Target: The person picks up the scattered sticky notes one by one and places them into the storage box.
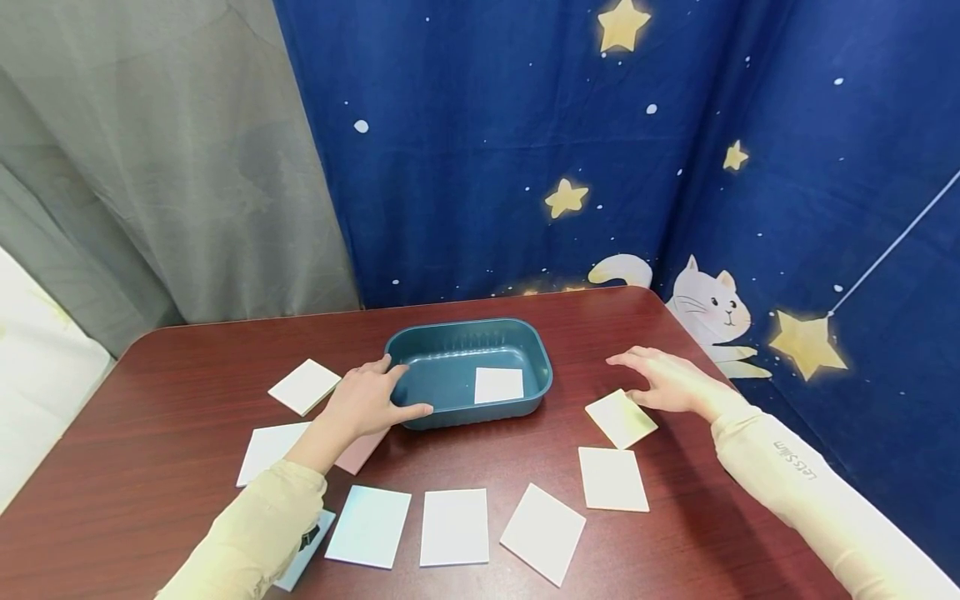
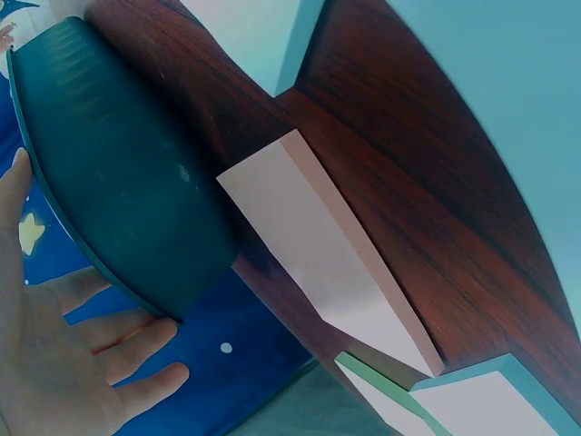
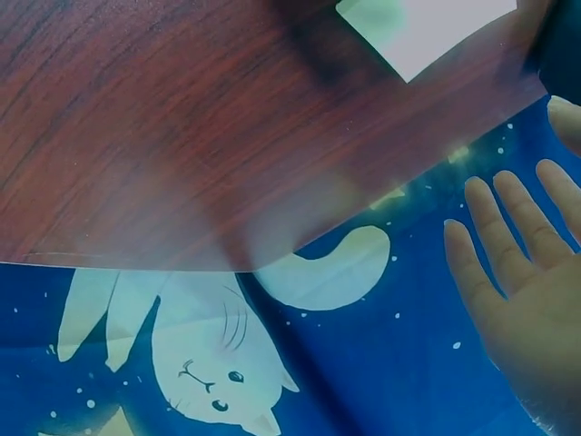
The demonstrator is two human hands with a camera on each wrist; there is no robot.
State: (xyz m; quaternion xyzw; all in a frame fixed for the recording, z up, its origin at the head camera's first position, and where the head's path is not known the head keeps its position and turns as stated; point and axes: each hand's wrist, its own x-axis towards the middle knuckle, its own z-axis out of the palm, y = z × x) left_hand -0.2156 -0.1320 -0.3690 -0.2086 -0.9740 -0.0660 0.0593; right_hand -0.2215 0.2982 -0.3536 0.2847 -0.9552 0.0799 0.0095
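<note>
A teal plastic bin stands on the table with one white square pad inside it. My left hand is at the bin's left end, fingers spread and fairly straight over the rim. Whether the hand bears on the rim is hard to tell. A pink-edged square pad lies below that wrist, partly hidden by it in the head view. On the right, my right hand hovers with fingers extended, holding nothing. Beside its thumb lies a pale yellow square pad.
Several more square pads lie along the table's near side, among them a light blue pad, a white pad and a tilted pad. Another pad lies left of the bin. A blue starry curtain hangs behind the dark red table.
</note>
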